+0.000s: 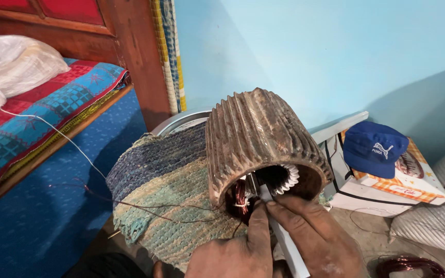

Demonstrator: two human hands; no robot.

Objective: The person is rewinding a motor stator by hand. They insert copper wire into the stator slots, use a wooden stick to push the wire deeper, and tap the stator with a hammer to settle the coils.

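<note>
Copper winding (240, 198) is already sitting in part of the rusty ribbed motor housing (256, 141), bundled just beyond my left thumb, with white slot paper (288, 177) lining the bore past my right fingertips. I am judging the job as partway: some coils are in and tied, while loose strands of thin copper wire (145, 208) are trailing off past my left hand across the woven cushion (166, 180) propping the housing. My left hand (235, 252) is closing its thumb and fingers against a flat white strip (284, 237), pressing it toward the bore's mouth. My right hand (318, 237) is pinching the same strip from the other side, fingers curled shut around it. A spare coil of copper wire (408, 265) is lying beyond my right wrist, so more winding looks left to fit.
</note>
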